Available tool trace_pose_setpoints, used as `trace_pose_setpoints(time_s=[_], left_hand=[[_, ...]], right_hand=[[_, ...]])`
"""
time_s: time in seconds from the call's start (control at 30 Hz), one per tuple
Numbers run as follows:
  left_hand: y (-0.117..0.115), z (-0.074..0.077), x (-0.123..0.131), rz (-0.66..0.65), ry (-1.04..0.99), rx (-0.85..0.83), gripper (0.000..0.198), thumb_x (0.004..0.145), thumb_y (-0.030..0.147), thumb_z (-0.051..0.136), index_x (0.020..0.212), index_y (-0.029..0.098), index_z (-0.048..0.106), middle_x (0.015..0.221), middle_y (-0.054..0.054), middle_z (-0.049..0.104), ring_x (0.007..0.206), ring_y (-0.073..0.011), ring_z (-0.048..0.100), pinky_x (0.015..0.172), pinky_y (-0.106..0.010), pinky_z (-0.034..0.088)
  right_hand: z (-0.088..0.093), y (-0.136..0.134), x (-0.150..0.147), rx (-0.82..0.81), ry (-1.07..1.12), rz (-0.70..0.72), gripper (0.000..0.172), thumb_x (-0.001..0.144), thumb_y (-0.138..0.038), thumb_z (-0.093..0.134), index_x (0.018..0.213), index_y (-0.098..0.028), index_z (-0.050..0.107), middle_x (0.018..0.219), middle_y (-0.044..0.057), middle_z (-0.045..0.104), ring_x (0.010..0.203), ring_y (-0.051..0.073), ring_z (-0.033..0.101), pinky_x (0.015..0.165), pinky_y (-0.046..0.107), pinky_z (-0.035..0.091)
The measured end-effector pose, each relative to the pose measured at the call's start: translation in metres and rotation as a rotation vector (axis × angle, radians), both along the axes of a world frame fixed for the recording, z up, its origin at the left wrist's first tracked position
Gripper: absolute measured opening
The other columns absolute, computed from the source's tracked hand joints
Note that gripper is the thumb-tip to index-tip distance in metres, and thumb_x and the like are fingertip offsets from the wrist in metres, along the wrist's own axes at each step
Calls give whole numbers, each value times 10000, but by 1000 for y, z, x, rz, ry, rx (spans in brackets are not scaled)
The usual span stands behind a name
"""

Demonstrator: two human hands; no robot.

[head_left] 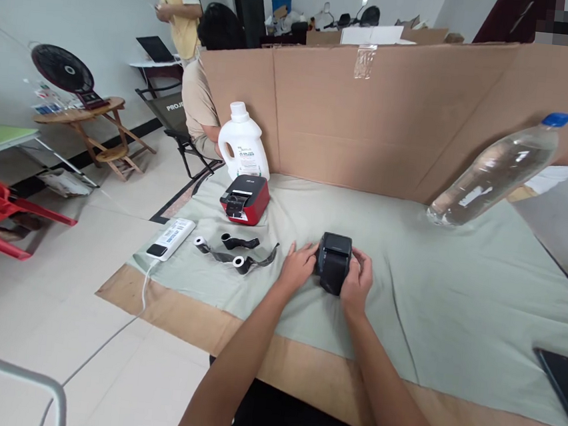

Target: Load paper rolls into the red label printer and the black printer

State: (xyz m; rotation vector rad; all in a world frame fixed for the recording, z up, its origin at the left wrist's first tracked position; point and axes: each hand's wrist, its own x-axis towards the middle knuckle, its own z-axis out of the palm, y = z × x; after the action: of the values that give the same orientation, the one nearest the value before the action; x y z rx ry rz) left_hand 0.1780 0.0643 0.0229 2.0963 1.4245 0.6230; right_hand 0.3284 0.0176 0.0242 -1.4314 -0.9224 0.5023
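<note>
A small black box-shaped device [336, 253], which looks like a label printer, stands on the green cloth in front of me, a dark flap or strip hanging down its front. My left hand [299, 267] is at its left side, fingertips against the casing and thumb held apart. Around the right side curls my right hand [358, 282], partly hidden by the device. To the left lie several black rolls with loose tails, among them a roll with a white core [241, 264]. Behind them is a red and black label printer [246, 199] with a black strip at its front.
A white jug [244, 143] stands behind the red printer, against a cardboard partition [362, 127]. A large clear bottle [499, 170] is at back right. A white power strip [171, 239] and a phone [564, 380] lie near the edges. Other people are beyond the partition.
</note>
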Motion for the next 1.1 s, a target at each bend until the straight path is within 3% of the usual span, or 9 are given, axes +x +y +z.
trace_pose_setpoints(time_s=[0.17,0.3,0.5,0.6,0.73,0.83,0.93,1.03,1.1], left_hand=[[0,-1,-1,-19,2,-15,584,961,161,332,1516,195,512,1545,-54,539,1493,-179,440,1320,-502,114],[1,-2,-1,-26,22,-4,584,962,162,344,1526,184,495,1540,-81,542,1498,-184,433,1311,-508,129],[1,0,-2,-33,62,18,587,953,161,390,1528,206,493,1524,-91,558,1487,-194,448,1300,-515,171],[0,4,-2,-33,61,18,585,952,176,401,1529,200,493,1520,-95,562,1478,-200,461,1300,-505,179],[0,6,-3,-33,46,9,578,955,187,391,1522,183,502,1531,-98,552,1489,-192,445,1306,-488,158],[1,4,-4,-36,15,4,573,957,185,385,1516,190,511,1525,-85,562,1481,-190,455,1307,-484,155],[3,2,-5,-41,-17,12,561,953,173,391,1493,198,541,1498,-80,592,1460,-197,484,1307,-477,162],[4,-1,-6,-33,-51,15,556,942,150,402,1471,201,567,1466,-73,623,1446,-196,501,1310,-464,162],[4,-2,-7,-29,-59,11,567,934,135,406,1476,203,559,1464,-68,626,1445,-189,503,1310,-460,166]], right_hand=[[16,26,20,2,-137,144,424,952,-409,419,1212,-157,638,1400,167,639,1251,242,610,1057,419,478],[24,59,52,-91,-347,273,367,897,-349,485,1138,-156,685,1390,166,637,983,227,666,901,414,542],[30,91,68,-426,-828,432,181,746,-233,686,877,-208,807,955,86,660,924,236,614,990,441,490],[33,102,57,-584,-891,455,234,627,-245,801,859,-217,821,821,41,589,823,224,591,917,440,510],[41,109,50,-619,-923,452,191,558,-161,813,740,-196,768,744,27,559,860,249,584,895,439,502],[57,102,55,-586,-917,392,221,636,-162,774,853,-181,742,824,62,608,874,255,590,889,435,493],[79,93,52,-428,-740,331,262,788,-245,680,1043,-180,683,888,69,654,777,219,605,821,406,502],[100,93,21,-207,-538,408,312,880,-334,595,1148,-182,640,903,55,679,745,203,615,766,377,512],[109,103,-13,-116,-530,483,310,864,-330,614,1127,-171,650,933,57,691,772,200,617,764,355,509]])
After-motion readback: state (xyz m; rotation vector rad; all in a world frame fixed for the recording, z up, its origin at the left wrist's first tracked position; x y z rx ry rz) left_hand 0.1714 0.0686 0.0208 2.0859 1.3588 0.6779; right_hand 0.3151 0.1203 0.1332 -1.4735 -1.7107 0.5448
